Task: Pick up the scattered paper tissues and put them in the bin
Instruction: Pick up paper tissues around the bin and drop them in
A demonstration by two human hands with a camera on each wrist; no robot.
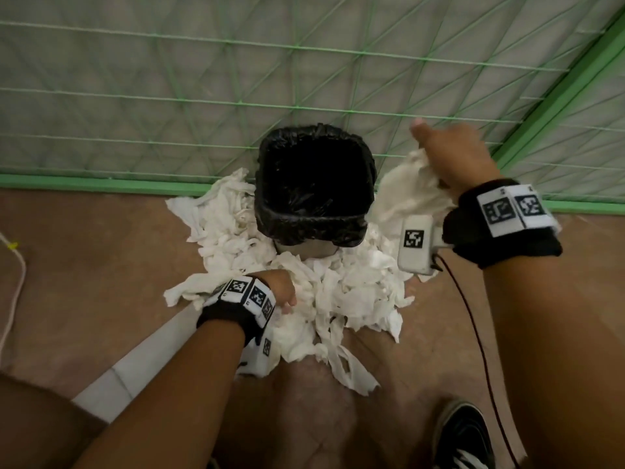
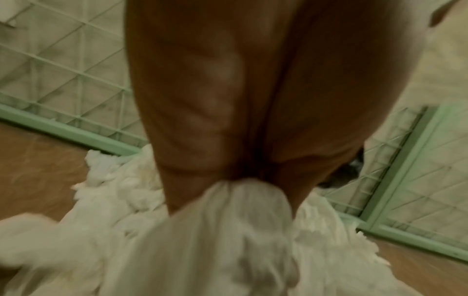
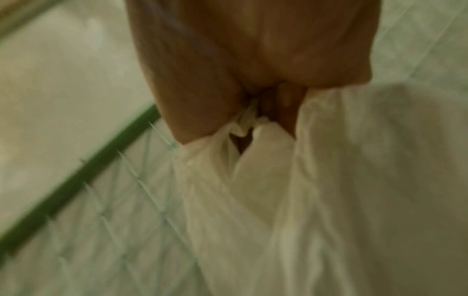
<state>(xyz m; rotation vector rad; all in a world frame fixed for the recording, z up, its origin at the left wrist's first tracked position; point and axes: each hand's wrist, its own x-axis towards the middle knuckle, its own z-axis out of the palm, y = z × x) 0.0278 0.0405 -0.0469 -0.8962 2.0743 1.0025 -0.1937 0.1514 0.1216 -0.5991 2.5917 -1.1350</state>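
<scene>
A bin (image 1: 314, 184) lined with a black bag stands on the floor against a green wire fence. White paper tissues (image 1: 351, 292) lie heaped around its foot. My right hand (image 1: 449, 154) is raised to the right of the bin and grips a bunch of tissues (image 1: 409, 187), (image 3: 303, 180) that hangs below the fist. My left hand (image 1: 285, 289) is down in the heap in front of the bin; in the left wrist view its fingers close round a wad of tissue (image 2: 243, 210). The bin's inside is dark.
The green wire fence (image 1: 304, 79) with its green base rail (image 1: 101, 184) runs behind the bin. A pale cord (image 1: 15, 282) lies at the left on the brown floor. My black shoe (image 1: 463, 434) is at the bottom right, a thin cable hanging by it.
</scene>
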